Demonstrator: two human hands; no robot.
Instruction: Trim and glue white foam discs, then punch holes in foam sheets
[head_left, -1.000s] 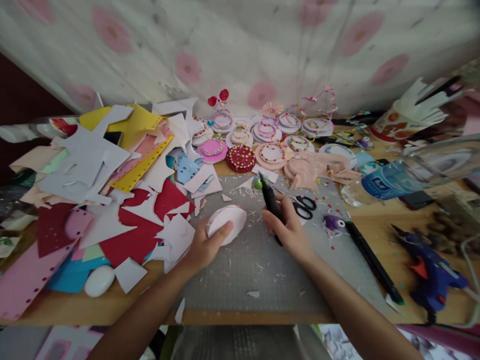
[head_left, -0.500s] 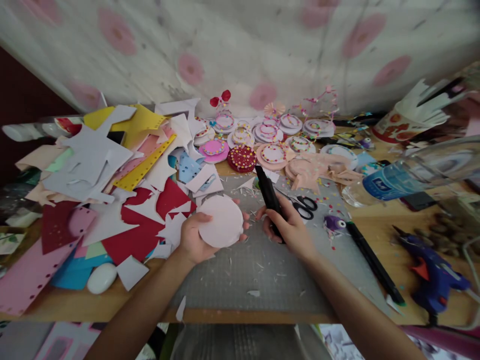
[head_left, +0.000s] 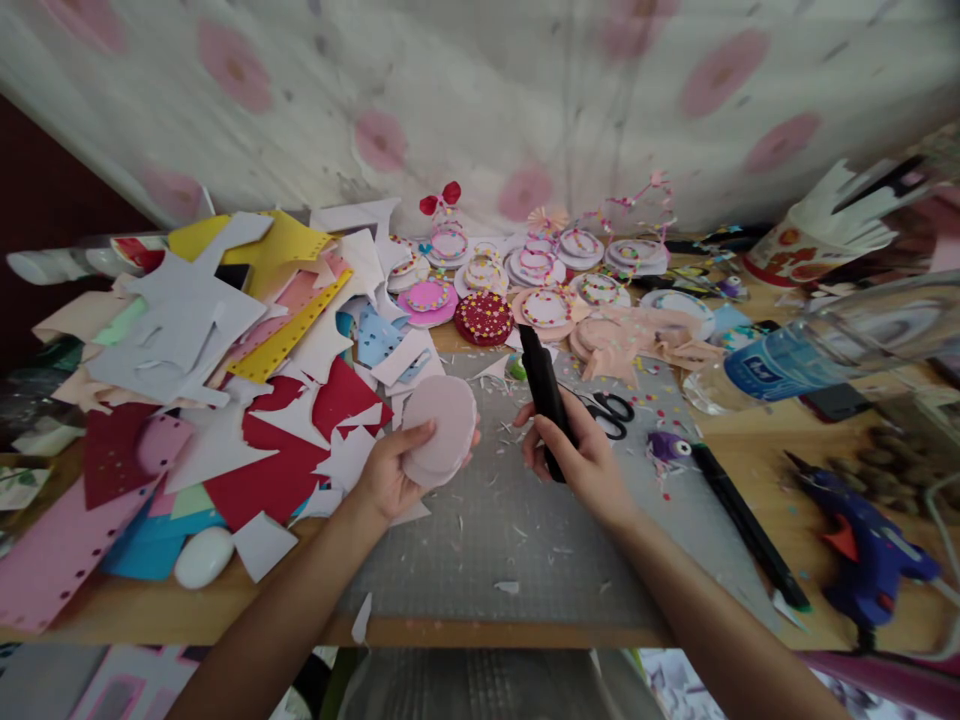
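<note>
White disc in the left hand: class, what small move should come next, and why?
Probably bring the black tool in the right hand to the rim of the white disc: the left hand holds the disc, tool and disc are apart, and pale scraps on the grey mat hint at trimming.

forearms (head_left: 307,580): bare, slender, tapering | fingers (head_left: 417,436): bare, slim | apparent clothing (head_left: 472,685): dim grey, faintly ribbed
</note>
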